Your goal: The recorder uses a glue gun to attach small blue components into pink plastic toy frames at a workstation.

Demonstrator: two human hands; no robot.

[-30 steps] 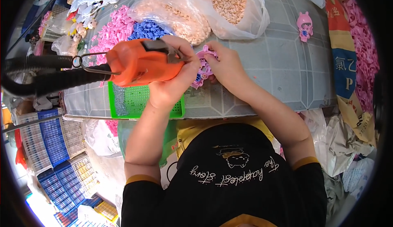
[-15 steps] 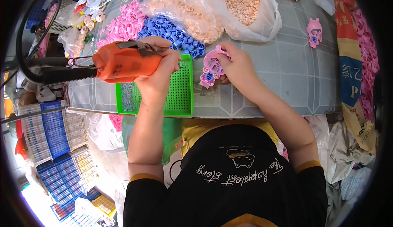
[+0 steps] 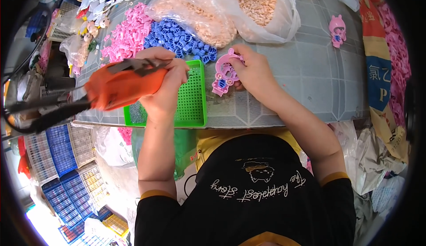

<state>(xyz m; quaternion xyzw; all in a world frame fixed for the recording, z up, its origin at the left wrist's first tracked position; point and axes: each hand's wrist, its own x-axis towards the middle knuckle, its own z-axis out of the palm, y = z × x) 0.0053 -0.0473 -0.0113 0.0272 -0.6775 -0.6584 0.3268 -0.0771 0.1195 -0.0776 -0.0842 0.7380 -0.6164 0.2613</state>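
Note:
My left hand (image 3: pixel 165 93) is wrapped around the body of an orange corded electric screwdriver (image 3: pixel 126 84), held tilted over the left part of a green tray (image 3: pixel 204 104). Its black cord runs off to the left; the bit cannot be made out. Small silver pieces, perhaps screws, form a heap (image 3: pixel 137 114) in the tray's left section. My right hand (image 3: pixel 254 70) pinches a pink plastic figure shell (image 3: pixel 220 74) by its round upper part, just right of the tray. A blue piece (image 3: pixel 221 83) sits inside the shell's lower part.
Behind the tray lie piles of blue parts (image 3: pixel 171 37) and pink parts (image 3: pixel 131 31). Clear bags of peach-coloured pieces (image 3: pixel 253 2) stand at the back. A pink figure (image 3: pixel 337 31) lies far right, near a sack (image 3: pixel 376 68). Stacked crates (image 3: pixel 57 148) stand lower left.
My left hand and the screwdriver have shifted left and down, its cord end dropping. My right hand still holds the pink shell, which has moved slightly left.

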